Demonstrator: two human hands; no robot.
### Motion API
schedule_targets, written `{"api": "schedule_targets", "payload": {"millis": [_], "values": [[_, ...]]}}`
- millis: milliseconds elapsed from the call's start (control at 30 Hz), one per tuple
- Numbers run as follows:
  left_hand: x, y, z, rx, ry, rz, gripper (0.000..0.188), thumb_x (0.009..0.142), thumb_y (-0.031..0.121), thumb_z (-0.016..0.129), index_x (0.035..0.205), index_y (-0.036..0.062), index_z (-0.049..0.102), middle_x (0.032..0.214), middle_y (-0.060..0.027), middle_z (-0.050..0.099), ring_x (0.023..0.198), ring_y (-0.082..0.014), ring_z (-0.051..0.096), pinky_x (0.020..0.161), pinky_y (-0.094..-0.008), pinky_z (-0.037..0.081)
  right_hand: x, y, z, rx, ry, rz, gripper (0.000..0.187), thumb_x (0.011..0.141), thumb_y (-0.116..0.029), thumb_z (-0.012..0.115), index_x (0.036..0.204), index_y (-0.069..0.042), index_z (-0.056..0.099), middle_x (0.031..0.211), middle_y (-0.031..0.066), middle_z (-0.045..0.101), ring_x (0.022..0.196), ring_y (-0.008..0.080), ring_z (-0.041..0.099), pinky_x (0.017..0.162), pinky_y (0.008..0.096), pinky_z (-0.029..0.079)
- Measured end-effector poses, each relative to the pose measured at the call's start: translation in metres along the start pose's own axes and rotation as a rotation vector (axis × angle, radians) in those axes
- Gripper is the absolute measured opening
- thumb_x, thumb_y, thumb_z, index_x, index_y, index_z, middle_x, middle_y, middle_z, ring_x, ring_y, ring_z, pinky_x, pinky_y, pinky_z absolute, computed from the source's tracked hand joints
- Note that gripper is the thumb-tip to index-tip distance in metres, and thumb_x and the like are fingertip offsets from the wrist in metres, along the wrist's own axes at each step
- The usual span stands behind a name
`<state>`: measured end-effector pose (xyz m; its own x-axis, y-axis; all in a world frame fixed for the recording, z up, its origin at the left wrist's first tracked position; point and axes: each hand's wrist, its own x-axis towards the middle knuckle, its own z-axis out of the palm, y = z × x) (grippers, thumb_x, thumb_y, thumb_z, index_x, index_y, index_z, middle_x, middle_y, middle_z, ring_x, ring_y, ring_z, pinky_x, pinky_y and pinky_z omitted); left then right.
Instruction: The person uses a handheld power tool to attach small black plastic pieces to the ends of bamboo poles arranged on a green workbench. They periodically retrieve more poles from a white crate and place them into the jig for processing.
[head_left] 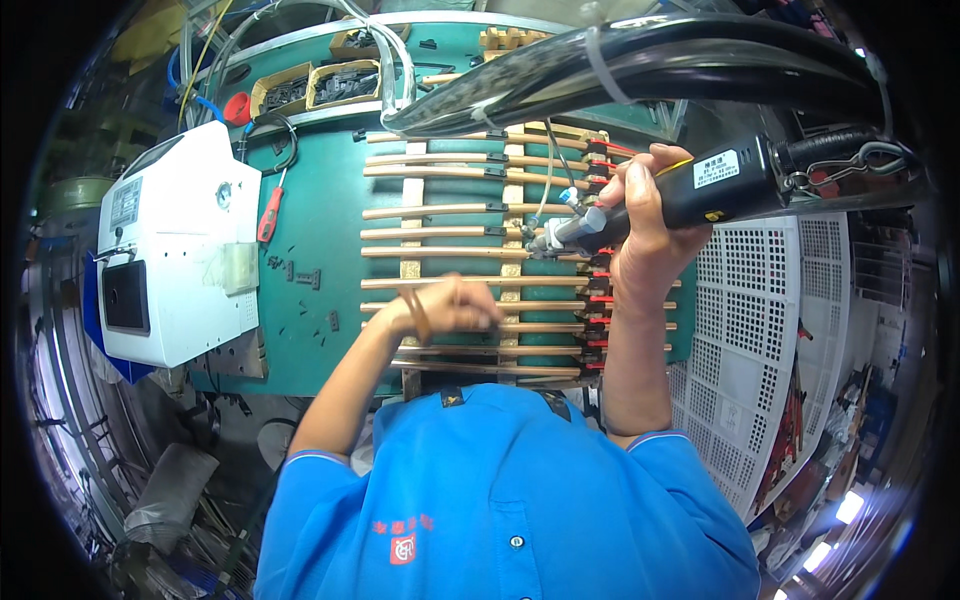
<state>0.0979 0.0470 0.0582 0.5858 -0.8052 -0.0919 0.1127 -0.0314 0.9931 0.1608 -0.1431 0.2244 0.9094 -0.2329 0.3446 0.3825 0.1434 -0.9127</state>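
Note:
My right hand [648,215] is wrapped round a black electric screwdriver [715,185] with a white label, its cable running off to the right. The tool's silver nose [568,230] points left, over one of the wooden-coloured rods [440,253]. Several such rods lie side by side across pale supports [412,190]. Small black pieces [495,207] sit on the upper rods; red-and-black clamps [597,300] line their right side. My left hand [455,305] is over the lower rods, its fingers bent and smeared by motion, so whether it holds anything is unclear.
A white machine [180,250] stands left on the green table [310,350]. Beside it lie a red-handled screwdriver [270,215] and scattered dark bits [305,278]. Boxes of black parts [343,85] sit at the back. Thick black hoses [640,70] arch overhead; white perforated panels [745,330] stand right.

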Motion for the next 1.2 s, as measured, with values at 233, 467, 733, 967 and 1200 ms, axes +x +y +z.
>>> {"api": "schedule_targets", "payload": {"millis": [233, 467, 733, 967, 1200], "values": [[-0.012, 0.043, 0.083, -0.074, -0.205, -0.096, 0.026, 0.079, 0.006, 0.069, 0.103, 0.0015, 0.062, 0.088, -0.0089, 0.067, 0.079, -0.0177, 0.065, 0.073, -0.0300, 0.053, 0.003, 0.004, 0.006, 0.033, -0.002, 0.004, 0.026, 0.079, 0.010, 0.057, 0.103, 0.002, 0.052, 0.080, 0.0056, 0.056, 0.062, 0.0107, 0.057, 0.060, 0.0244, 0.050], [-0.049, 0.011, 0.094, -0.404, -0.015, -0.328, 0.018, 0.079, 0.002, 0.072, 0.096, -0.0006, 0.067, 0.089, -0.0049, 0.067, 0.080, -0.0097, 0.062, 0.076, -0.0242, 0.052, 0.004, 0.005, 0.006, 0.005, -0.003, 0.003, 0.028, 0.078, 0.011, 0.056, 0.104, 0.002, 0.051, 0.080, 0.0064, 0.056, 0.062, 0.0118, 0.058, 0.060, 0.0246, 0.050], [0.016, -0.023, 0.016, 0.522, 0.828, 0.162, 0.022, 0.072, 0.006, 0.074, 0.092, 0.0029, 0.066, 0.096, -0.0106, 0.065, 0.083, -0.0248, 0.065, 0.073, -0.0311, 0.054, 0.000, 0.008, 0.015, 0.017, -0.009, -0.029, 0.028, 0.079, 0.012, 0.055, 0.105, 0.003, 0.050, 0.079, 0.0069, 0.056, 0.062, 0.0123, 0.058, 0.061, 0.0248, 0.050], [0.045, -0.035, 0.006, 0.831, 0.884, 0.210, 0.017, 0.065, 0.005, 0.073, 0.078, 0.0065, 0.063, 0.087, -0.0060, 0.058, 0.084, -0.0270, 0.058, 0.073, -0.0382, 0.046, -0.009, 0.009, 0.024, -0.026, 0.028, -0.028, 0.021, 0.080, 0.006, 0.056, 0.100, 0.003, 0.055, 0.078, 0.0089, 0.060, 0.060, 0.0130, 0.058, 0.065, 0.0280, 0.050], [0.045, -0.051, 0.007, 0.845, 0.905, 0.286, 0.018, 0.066, 0.007, 0.073, 0.081, 0.0074, 0.063, 0.085, -0.0057, 0.059, 0.084, -0.0269, 0.057, 0.073, -0.0384, 0.044, -0.024, 0.032, 0.024, -0.047, 0.064, -0.110, 0.018, 0.077, 0.011, 0.052, 0.091, 0.001, 0.054, 0.075, 0.0076, 0.062, 0.061, 0.0138, 0.061, 0.062, 0.0270, 0.052]]}}
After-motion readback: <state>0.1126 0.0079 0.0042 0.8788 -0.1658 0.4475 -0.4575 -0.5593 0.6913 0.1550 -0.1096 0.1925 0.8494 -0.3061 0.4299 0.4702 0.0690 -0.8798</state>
